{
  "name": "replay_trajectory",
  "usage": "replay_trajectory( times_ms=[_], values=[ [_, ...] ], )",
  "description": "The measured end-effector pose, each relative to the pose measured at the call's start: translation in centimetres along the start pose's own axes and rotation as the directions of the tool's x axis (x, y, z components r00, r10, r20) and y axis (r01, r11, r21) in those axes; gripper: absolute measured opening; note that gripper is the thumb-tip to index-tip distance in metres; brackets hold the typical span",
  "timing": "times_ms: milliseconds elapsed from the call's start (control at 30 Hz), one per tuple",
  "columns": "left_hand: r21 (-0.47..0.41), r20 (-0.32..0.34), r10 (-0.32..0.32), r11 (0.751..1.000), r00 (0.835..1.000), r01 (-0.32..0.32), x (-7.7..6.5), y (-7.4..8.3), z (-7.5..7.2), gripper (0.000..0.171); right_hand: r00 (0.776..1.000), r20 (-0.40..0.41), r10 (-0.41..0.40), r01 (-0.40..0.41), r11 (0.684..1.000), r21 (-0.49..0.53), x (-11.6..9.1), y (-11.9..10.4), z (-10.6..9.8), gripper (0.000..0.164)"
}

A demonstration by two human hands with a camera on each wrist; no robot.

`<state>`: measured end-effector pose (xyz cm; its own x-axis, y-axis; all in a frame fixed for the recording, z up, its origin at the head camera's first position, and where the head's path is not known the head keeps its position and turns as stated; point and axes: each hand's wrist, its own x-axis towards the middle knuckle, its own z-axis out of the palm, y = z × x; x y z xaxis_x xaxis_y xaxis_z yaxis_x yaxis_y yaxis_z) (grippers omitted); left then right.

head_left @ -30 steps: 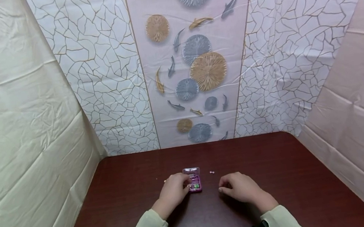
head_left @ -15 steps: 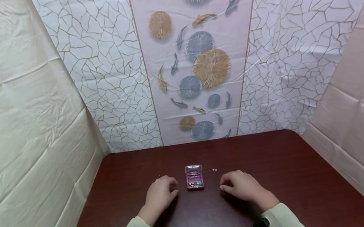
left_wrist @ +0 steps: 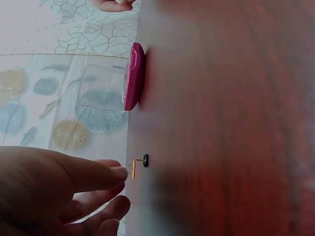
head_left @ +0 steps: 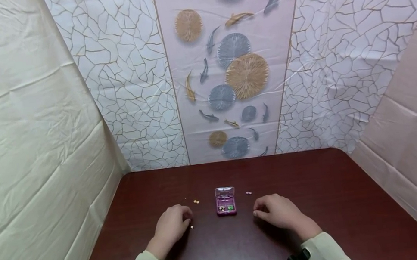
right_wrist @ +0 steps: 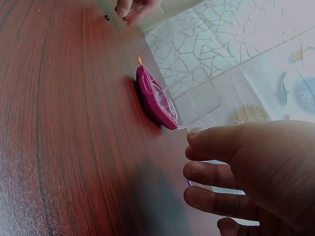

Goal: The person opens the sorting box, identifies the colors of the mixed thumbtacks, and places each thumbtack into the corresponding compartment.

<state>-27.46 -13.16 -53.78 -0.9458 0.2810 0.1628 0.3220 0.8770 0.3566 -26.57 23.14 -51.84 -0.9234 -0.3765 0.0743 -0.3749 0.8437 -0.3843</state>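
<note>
- Small stud (head_left: 192,227) is lying on the counter (head_left: 223,254), just beside the left hand (head_left: 172,224).
- That hand is curving loosely, fingers relaxed; the right hand (head_left: 279,211) is bending gently too, its lower fingers slightly spread.
- Pink compartment box (head_left: 227,214) is sitting between the hands, slightly beyond, its clear lid (head_left: 224,191) standing open; yellow pieces (head_left: 222,209) and green pieces (head_left: 231,208) are lying in its front compartments.
- Orange studs (head_left: 195,201) are lying left of it, lilac studs (head_left: 247,193) right.
- Patterned curtain (head_left: 220,68) is hanging behind.
</note>
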Motion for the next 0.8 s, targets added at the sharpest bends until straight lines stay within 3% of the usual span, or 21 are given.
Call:
replay_trajectory(
  times_ms=[300,800],
  values=[
    [-0.036,0.068,0.047,0.998,0.997,-0.045,-0.30,-0.38,0.52,0.009,1.000,-0.002,0.000,0.000,1.000,0.003,-0.18,0.01,0.00,0.006],
    [-0.031,0.041,0.039,0.999,0.998,-0.038,-0.52,-0.07,0.95,0.014,1.000,-0.020,-0.009,0.009,1.000,-0.013,-0.44,-0.55,-0.25,0.006]
  ],
)
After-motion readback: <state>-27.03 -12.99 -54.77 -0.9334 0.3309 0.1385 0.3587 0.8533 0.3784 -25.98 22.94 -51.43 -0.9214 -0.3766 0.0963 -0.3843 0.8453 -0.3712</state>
